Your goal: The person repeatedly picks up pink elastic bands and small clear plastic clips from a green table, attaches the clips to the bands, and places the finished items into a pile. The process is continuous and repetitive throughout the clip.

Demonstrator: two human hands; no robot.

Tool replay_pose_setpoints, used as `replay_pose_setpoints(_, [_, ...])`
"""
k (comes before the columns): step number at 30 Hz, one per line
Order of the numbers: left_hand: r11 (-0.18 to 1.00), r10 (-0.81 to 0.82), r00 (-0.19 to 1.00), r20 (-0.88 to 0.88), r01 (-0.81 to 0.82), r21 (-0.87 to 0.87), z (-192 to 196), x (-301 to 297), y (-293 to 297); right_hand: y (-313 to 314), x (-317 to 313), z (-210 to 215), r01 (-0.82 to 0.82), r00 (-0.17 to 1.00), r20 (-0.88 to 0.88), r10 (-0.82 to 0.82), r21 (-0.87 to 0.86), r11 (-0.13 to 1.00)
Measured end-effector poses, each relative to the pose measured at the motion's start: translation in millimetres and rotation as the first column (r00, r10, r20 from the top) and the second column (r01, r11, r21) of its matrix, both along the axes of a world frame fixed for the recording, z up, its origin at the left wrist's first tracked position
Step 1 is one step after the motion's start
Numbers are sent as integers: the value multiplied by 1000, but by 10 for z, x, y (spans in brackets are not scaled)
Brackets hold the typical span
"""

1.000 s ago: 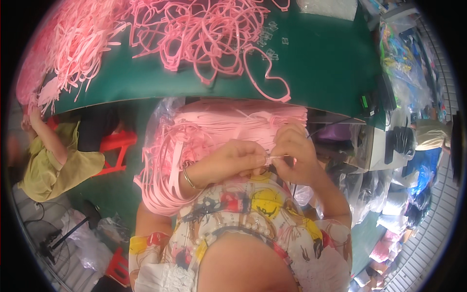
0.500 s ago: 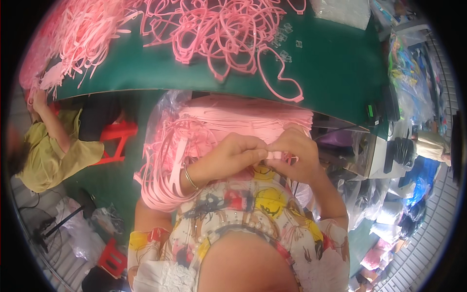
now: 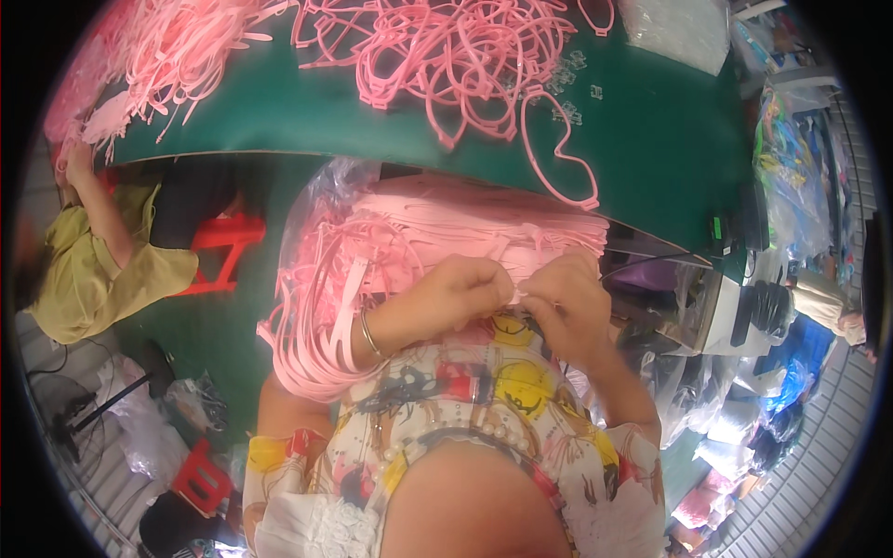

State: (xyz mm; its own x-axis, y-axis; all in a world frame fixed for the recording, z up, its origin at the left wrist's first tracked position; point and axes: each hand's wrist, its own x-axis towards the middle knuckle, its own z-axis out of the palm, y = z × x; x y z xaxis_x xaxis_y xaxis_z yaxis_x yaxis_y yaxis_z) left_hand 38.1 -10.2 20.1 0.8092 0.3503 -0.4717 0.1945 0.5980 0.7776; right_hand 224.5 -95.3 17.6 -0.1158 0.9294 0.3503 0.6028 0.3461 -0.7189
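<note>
Left hand [image 3: 445, 299] curled shut, fingertips pinched on a small pink strap end [image 3: 518, 290] just above the lap. Right hand [image 3: 565, 302] closed on the same piece from the other side, thumb and fingers meeting the left hand's fingertips. Thin metal bangle [image 3: 369, 335] around the left wrist.

Directly behind both hands, a bundle of pink straps [image 3: 391, 270] lying in a clear plastic bag [image 3: 321, 200], loose ends spilling down to the left past the forearm. Patterned dress [image 3: 465, 400] with yellow round faces filling the lower middle of the view.

Beyond the bag, green counter [image 3: 670, 158] curving across the top. On it, a tangled heap of pink loops [image 3: 446, 46] in the middle, one single pink loop [image 3: 558, 153] lying apart near the counter's front edge, and a pile of flat pink strips [image 3: 177, 51] at the left end. Few small clear clips [image 3: 567, 70] beside the heap.

At far left, another person in a yellow-green shirt [image 3: 84, 279] bent near a red stool [image 3: 223, 246], well apart from the hands.
</note>
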Motion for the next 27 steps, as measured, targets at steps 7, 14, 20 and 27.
replay_pose_setpoints(7, [928,-27,974,223,107,-356,-335,-45,-25,133,202,113,-370,929,-87,360,-159,915])
replay_pose_setpoints(14, [992,34,988,152,-51,115,-86,-48,-66,197,201,83,-312,904,-393,169,-336,889])
replay_pose_setpoints(20, [310,54,979,196,-203,929,-124,-40,-121,245,234,82,-527,732,-679,-54,-615,587])
replay_pose_setpoints(27, [855,481,877,20,-474,209,-129,-240,-87,411,-184,-316,78,997,-18,-76,220,972])
